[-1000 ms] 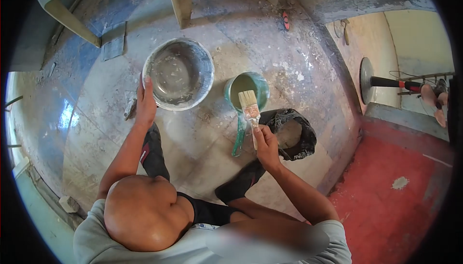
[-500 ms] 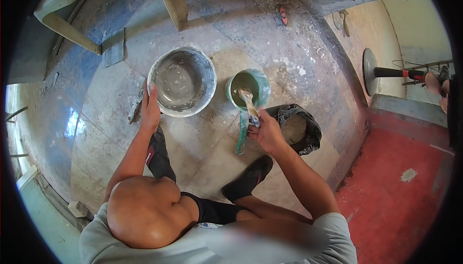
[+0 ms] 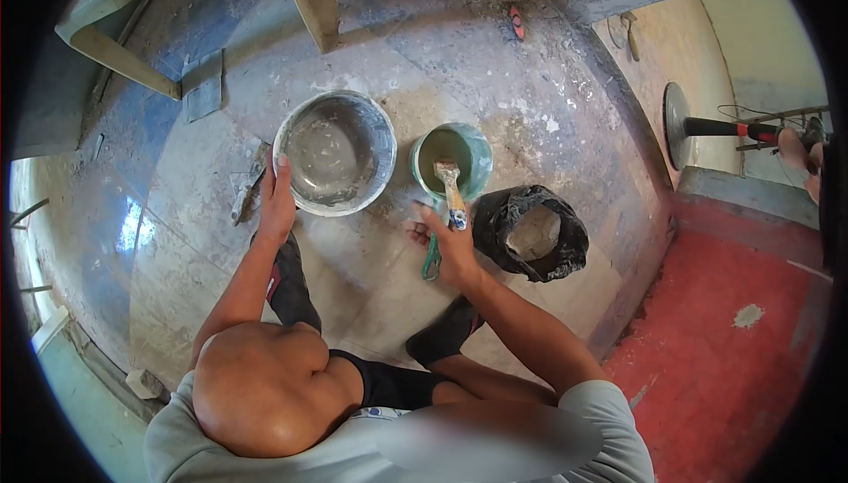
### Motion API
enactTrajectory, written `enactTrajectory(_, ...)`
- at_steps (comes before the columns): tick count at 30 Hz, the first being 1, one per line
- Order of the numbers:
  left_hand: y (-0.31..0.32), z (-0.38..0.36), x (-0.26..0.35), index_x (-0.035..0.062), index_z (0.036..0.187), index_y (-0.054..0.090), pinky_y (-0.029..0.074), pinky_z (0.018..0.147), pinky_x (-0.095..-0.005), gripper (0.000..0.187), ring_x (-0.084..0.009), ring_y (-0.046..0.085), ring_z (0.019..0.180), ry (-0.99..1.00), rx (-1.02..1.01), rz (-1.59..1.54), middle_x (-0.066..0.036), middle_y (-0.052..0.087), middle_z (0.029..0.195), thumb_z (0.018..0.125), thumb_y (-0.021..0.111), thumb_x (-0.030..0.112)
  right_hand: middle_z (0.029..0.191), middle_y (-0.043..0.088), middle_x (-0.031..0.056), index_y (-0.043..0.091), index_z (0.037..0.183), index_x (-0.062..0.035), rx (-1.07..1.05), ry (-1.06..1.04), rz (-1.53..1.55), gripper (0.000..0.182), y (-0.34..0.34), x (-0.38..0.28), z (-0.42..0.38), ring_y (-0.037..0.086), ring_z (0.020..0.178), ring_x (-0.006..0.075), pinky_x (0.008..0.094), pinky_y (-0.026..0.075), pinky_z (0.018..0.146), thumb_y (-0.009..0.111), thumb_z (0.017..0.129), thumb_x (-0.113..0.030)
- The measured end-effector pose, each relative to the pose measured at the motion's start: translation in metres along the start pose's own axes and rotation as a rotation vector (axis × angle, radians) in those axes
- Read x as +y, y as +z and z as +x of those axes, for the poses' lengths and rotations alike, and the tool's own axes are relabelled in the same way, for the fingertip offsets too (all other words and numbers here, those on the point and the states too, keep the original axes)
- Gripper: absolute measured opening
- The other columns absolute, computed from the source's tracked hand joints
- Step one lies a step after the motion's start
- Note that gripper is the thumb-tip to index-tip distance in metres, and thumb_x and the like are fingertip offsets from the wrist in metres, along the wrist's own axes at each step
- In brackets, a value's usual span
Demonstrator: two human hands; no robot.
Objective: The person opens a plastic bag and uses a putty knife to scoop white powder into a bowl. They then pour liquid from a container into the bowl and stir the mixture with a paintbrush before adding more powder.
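Note:
My left hand (image 3: 277, 205) grips the left rim of a bucket (image 3: 385, 174), thumb over the edge and fingers along the outside. Wet grey mix (image 3: 329, 156) coats its bottom and walls. To the right stands a green dipper (image 3: 480, 165) with dark liquid inside. A paintbrush (image 3: 451, 187) leans in it, bristles down, its handle resting over the near rim. My right hand (image 3: 452, 245) hovers at the dipper's long green handle (image 3: 431, 264), thumb and fingers apart and slightly blurred. The hand partly covers that handle.
A black plastic bag (image 3: 495, 227) holding grey powder sits right of the dipper. A paint-smeared trowel-like tool (image 3: 246, 192) lies left of the bucket. Chair legs (image 3: 309, 2) stand at the back. At far right, another person's hand (image 3: 799, 152) is near a long-handled disc tool (image 3: 677, 130).
My right hand has let go of the paintbrush and moved left toward the dipper's handle. The brush now rests in the dipper. My left hand stays on the bucket.

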State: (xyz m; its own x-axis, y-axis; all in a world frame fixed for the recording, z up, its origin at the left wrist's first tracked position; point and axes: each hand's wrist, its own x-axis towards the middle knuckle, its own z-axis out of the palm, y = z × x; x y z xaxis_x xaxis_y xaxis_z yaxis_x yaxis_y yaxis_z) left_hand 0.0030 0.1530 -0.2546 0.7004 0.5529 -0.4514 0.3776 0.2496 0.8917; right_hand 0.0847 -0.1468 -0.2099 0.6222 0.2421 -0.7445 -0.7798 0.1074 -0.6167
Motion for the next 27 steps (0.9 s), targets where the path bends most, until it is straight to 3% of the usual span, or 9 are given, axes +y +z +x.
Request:
enactTrajectory(4, 0.004, -0.001, -0.006, 0.0024, 0.167, 0.033, 0.027, 0.127, -0.0355, 0.066, -0.0239, 0.040, 0.152, 0.070, -0.058, -0.041, -0.016, 0.045, 0.165, 0.118, 0.040, 0.045, 0.109, 0.064, 0.0087, 0.034, 0.140, -0.0154, 0.100, -0.107, 0.001, 0.065, 0.015, -0.015, 0.006, 0.072, 0.076, 0.0210, 0.0350, 0.060, 0.064, 0.081, 0.095, -0.009)
enactTrajectory(6, 0.004, -0.004, -0.008, 0.0020, 0.166, 0.033, 0.027, 0.127, -0.0357, 0.065, -0.0239, 0.039, 0.152, 0.093, -0.056, -0.002, -0.015, 0.045, 0.164, 0.118, 0.040, 0.044, 0.105, 0.065, 0.0092, 0.034, 0.141, -0.0164, 0.067, -0.275, -0.203, 0.067, 0.007, -0.015, 0.013, 0.063, 0.064, 0.0158, 0.0310, 0.050, 0.051, 0.082, 0.095, -0.011)
enactTrajectory(7, 0.006, -0.006, -0.007, 0.0016, 0.166, 0.034, 0.027, 0.127, -0.0358, 0.064, -0.0239, 0.039, 0.152, 0.114, -0.062, 0.042, -0.015, 0.045, 0.164, 0.118, 0.040, 0.044, 0.102, 0.067, 0.0109, 0.034, 0.140, -0.0180, 0.085, -0.304, -0.249, 0.059, 0.008, -0.013, 0.011, 0.054, 0.054, 0.0130, 0.0279, 0.040, 0.044, 0.078, 0.100, -0.021)
enactTrajectory(8, 0.007, -0.008, -0.006, 0.0024, 0.165, 0.035, 0.026, 0.127, -0.0364, 0.061, -0.0234, 0.039, 0.152, 0.102, -0.086, 0.018, -0.015, 0.046, 0.163, 0.118, 0.040, 0.041, 0.102, 0.067, 0.0109, 0.034, 0.140, -0.0180, 0.078, -0.301, -0.263, 0.059, 0.007, -0.016, 0.011, 0.054, 0.054, 0.0130, 0.0279, 0.040, 0.044, 0.078, 0.100, -0.021)
enactTrajectory(11, 0.011, -0.010, -0.004, 0.0039, 0.165, 0.035, 0.026, 0.127, -0.0366, 0.059, -0.0224, 0.039, 0.151, 0.111, -0.127, -0.030, -0.014, 0.047, 0.162, 0.118, 0.040, 0.039, 0.093, 0.066, 0.0142, 0.034, 0.141, -0.0174, 0.128, -0.174, -0.137, 0.045, 0.009, -0.029, 0.009, 0.050, 0.048, 0.0137, 0.0275, 0.037, 0.041, 0.055, 0.111, -0.044)
enactTrajectory(14, 0.012, -0.007, -0.011, 0.0053, 0.166, 0.035, 0.026, 0.127, -0.0362, 0.057, -0.0215, 0.039, 0.150, 0.160, -0.139, -0.001, -0.012, 0.048, 0.161, 0.119, 0.040, 0.037, 0.094, 0.068, 0.0142, 0.038, 0.136, -0.0179, 0.105, -0.201, -0.197, 0.042, 0.006, -0.033, 0.006, 0.053, 0.051, 0.0148, 0.0282, 0.040, 0.043, 0.048, 0.112, -0.052)
enactTrajectory(21, 0.016, -0.011, -0.012, 0.0075, 0.166, 0.035, 0.028, 0.126, -0.0361, 0.058, -0.0204, 0.040, 0.148, 0.124, -0.204, -0.111, -0.011, 0.049, 0.159, 0.118, 0.041, 0.039, 0.093, 0.064, 0.0156, 0.031, 0.149, -0.0164, 0.111, -0.396, -0.308, 0.046, 0.015, -0.038, 0.004, 0.051, 0.048, 0.0157, 0.0281, 0.038, 0.040, 0.048, 0.110, -0.035)
enactTrajectory(23, 0.018, -0.011, -0.018, 0.0148, 0.169, 0.032, 0.057, 0.098, -0.0326, 0.061, -0.0159, 0.059, 0.128, -0.007, -0.265, -0.179, -0.007, 0.054, 0.154, 0.117, 0.043, 0.045, 0.100, 0.062, 0.0142, 0.026, 0.156, -0.0179, 0.138, -0.478, -0.321, 0.055, 0.021, -0.042, 0.002, 0.052, 0.050, 0.0157, 0.0278, 0.041, 0.041, 0.050, 0.107, -0.031)
enactTrajectory(27, 0.028, -0.027, 0.026, 0.0137, 0.167, 0.035, 0.041, 0.117, -0.0347, 0.058, -0.0184, 0.050, 0.138, -0.229, -0.300, -0.267, -0.009, 0.055, 0.152, 0.118, 0.042, 0.043, 0.098, 0.062, 0.0137, 0.031, 0.149, -0.0152, 0.194, -0.629, -0.332, 0.044, 0.032, -0.050, 0.003, 0.055, 0.050, 0.0172, 0.0298, 0.041, 0.040, 0.045, 0.110, -0.030)
